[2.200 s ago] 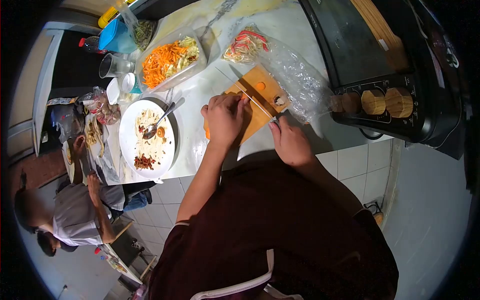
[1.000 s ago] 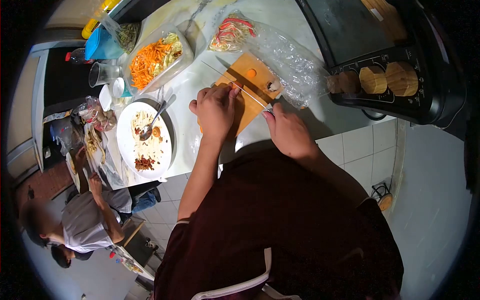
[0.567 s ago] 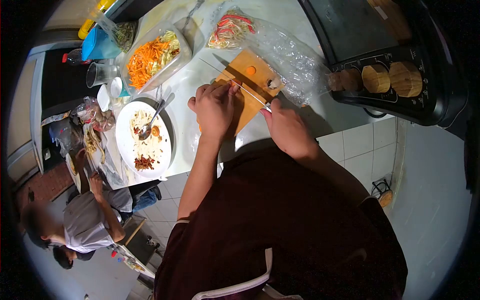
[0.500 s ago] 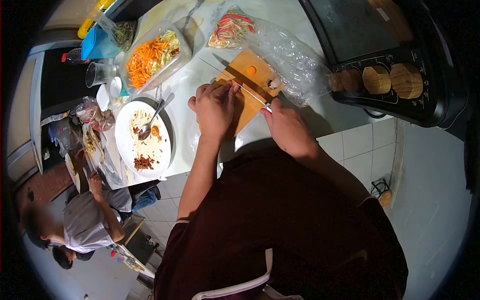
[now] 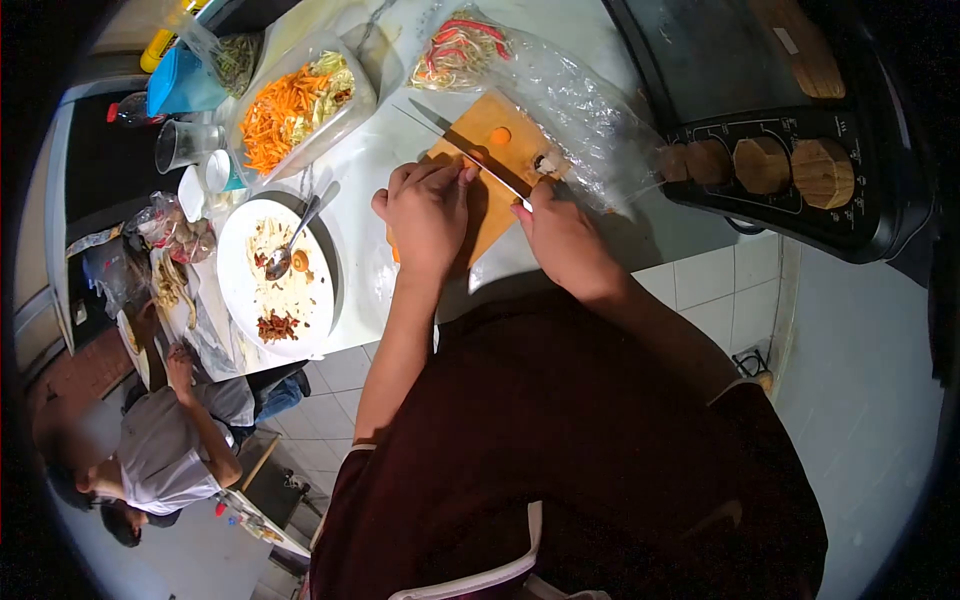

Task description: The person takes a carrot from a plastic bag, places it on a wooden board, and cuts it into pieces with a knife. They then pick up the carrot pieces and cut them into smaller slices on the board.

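A: So, how far along am I?

B: Early, by my reckoning. Nearest you, your left hand lies knuckles up on the near half of the cutting board. Its grip is closed over the carrot. Only an orange end peeks out by your wrist, so I cannot tell how much length is left under your palm.

A: And my other hand?

B: Your right hand has its grip clamped on the handle of the knife. The blade runs across the board just past your left fingertips, and its point reaches out over the bench.

A: What is actually cut?

B: Very little that I can see. Beyond the blade one round slice lies flat on the board. A small brownish stub sits near the board's right corner, apart from the slice. I'd judge that you have trimmed the end and taken off one coin, so most of the slicing is ahead of you.

A: Anything further out?

B: Past the board, a clear plastic bag holds vegetable strips. At the far left stands a tub heaped with shredded carrot and cabbage, well apart from your slice.
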A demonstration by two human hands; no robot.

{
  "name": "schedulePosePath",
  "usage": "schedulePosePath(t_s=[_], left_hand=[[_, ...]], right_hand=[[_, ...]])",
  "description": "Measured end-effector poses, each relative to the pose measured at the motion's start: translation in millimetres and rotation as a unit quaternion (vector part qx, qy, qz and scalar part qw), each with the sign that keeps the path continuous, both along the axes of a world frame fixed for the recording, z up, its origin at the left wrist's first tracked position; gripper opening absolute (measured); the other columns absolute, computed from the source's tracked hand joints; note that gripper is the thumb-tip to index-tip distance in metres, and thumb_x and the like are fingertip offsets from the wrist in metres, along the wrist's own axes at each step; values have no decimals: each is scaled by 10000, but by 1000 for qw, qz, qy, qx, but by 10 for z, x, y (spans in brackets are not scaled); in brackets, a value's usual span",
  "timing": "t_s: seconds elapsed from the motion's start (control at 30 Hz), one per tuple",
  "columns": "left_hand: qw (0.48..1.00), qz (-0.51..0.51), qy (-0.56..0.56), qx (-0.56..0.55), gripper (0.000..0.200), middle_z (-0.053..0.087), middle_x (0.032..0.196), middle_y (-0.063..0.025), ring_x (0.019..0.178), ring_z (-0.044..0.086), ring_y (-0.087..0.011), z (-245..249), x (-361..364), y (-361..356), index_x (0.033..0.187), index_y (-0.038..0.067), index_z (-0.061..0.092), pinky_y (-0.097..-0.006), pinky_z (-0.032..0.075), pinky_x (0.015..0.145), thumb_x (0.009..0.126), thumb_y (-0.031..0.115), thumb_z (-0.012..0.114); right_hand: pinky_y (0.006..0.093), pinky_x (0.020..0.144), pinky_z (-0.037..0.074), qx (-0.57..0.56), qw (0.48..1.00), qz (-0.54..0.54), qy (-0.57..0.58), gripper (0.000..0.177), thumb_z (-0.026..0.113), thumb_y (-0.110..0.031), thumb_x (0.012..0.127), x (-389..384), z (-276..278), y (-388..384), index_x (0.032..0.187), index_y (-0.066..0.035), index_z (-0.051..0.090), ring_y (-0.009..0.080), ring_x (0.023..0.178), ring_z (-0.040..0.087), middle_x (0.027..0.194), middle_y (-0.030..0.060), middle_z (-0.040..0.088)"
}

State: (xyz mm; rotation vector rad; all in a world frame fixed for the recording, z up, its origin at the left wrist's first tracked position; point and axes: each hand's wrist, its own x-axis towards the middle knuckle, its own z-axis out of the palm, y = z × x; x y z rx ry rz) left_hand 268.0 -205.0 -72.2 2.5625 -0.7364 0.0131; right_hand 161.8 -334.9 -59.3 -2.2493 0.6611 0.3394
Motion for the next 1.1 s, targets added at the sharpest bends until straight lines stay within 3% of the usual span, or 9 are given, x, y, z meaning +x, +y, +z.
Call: schedulePosePath(t_s=[0.57,0.83,1.1], left_hand=[[999,-13,-45,7,199,693,946,-5,983,567,-222,-34,-93,40,999,124,719,-425,318,829,843,233,659],[1000,12,5,-25,118,678,832,-38,905,598,-236,-23,-64,35,854,103,685,-425,326,819,822,216,688],[999,15,4,-37,139,677,831,-38,901,602,-234,-26,-51,45,888,124,707,-428,332,826,823,246,696]], right_hand=[[559,692,455,-23,999,-19,20,350,473,-349,965,-156,30,-35,983,1,473,481,773,599,773,271,625],[561,699,472,-2,1000,9,19,356,471,-344,964,-162,130,-15,1009,9,484,487,790,605,778,300,622],[568,710,469,3,1000,14,16,368,465,-351,966,-152,157,7,1005,14,490,489,794,606,794,297,627]])
